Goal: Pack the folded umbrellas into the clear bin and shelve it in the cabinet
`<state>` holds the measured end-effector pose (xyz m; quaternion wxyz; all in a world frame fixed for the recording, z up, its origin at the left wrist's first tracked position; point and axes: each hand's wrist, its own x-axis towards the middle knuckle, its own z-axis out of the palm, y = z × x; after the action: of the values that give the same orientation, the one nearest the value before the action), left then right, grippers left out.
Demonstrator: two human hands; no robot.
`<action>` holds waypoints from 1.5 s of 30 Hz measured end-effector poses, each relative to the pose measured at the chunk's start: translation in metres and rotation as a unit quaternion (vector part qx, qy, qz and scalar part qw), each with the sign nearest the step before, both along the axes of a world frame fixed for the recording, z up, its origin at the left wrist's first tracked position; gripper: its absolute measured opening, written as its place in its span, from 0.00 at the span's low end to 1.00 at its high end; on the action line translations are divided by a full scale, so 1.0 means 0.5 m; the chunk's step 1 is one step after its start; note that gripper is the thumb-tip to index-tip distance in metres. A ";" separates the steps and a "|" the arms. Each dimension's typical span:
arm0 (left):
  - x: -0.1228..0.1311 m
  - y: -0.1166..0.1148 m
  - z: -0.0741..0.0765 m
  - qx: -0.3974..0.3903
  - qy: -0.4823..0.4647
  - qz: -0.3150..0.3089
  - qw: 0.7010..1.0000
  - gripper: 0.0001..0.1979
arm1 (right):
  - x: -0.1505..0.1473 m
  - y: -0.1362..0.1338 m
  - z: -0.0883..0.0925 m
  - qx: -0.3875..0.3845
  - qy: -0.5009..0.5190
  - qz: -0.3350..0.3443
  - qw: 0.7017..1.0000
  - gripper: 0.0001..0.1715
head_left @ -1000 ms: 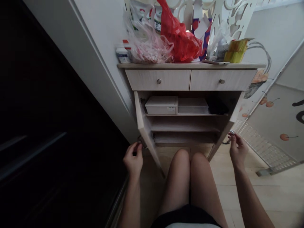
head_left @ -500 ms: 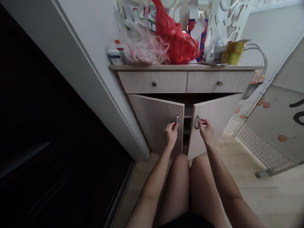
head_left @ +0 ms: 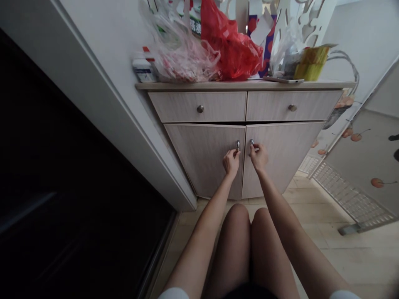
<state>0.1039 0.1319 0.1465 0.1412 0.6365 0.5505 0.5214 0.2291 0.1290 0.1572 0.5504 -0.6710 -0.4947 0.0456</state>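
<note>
A pale wood-grain cabinet stands in front of my knees, its left door (head_left: 205,158) and right door (head_left: 280,158) nearly flush with the frame. A thin dark gap shows along their top edges. My left hand (head_left: 231,162) pinches the metal handle (head_left: 238,144) of the left door. With its fingers closed, my right hand (head_left: 258,157) grips the right door's metal handle (head_left: 252,142). Above the doors are two drawers, a left drawer (head_left: 174,106) and a right drawer (head_left: 318,104), both closed, each with a round knob.
On the cabinet top (head_left: 218,86) sit a white bottle (head_left: 144,69), a clear plastic bag (head_left: 183,62), a red plastic bag (head_left: 233,54), a phone (head_left: 283,79) and a yellow container (head_left: 311,62). A white door frame (head_left: 124,112) rises at left; a cherry-patterned panel (head_left: 361,162) stands at right.
Both cabinet doors have swung inward from ajar to almost closed, hiding the shelves inside. My hands moved forward and closer together, still on the handles.
</note>
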 end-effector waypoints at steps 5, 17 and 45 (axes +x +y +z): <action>0.006 0.026 0.005 -0.018 0.009 -0.006 1.000 0.07 | -0.003 0.032 -0.002 0.018 0.002 0.002 1.000 0.27; 0.017 0.071 0.005 -0.020 0.047 0.017 0.999 0.07 | 0.008 0.092 0.000 0.042 0.047 0.032 0.998 0.29; -0.049 0.003 0.132 -0.155 -0.185 -0.073 0.968 0.37 | 0.068 0.003 0.055 0.031 0.128 0.139 0.982 0.38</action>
<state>0.0792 0.1335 0.2124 0.3753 0.5381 0.5409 0.5264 0.2633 0.1304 0.1847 0.6177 -0.5675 -0.5097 0.1915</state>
